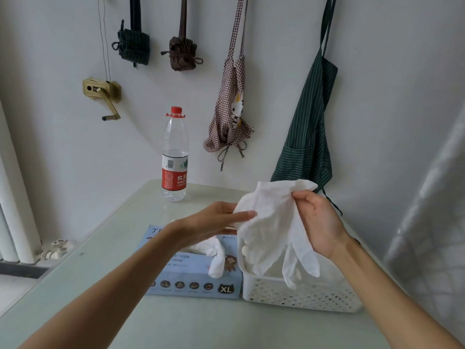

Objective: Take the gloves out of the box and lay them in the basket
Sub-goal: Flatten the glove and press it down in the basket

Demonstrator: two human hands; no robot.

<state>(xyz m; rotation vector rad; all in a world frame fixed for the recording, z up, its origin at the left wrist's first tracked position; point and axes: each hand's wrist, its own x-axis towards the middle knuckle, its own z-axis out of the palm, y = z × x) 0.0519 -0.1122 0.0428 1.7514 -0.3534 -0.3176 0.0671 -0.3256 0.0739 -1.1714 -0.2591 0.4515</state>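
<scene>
A white glove [270,222] hangs above the white perforated basket [297,295], its fingers dangling down into the basket. My right hand [318,222] pinches the glove's cuff end at the top. My left hand [214,220] holds the glove's left edge between thumb and straight fingers. The light blue glove box [191,283] marked XL lies to the left of the basket, touching it. Another white glove [214,255] sticks out of the box's top opening and droops over its front. More white gloves seem to lie inside the basket.
A water bottle [175,157] with a red cap stands at the back of the pale green table [100,260]. Aprons [307,127] and bundled cloths hang on the wall behind. A radiator stands at far left, a quilted cover at right.
</scene>
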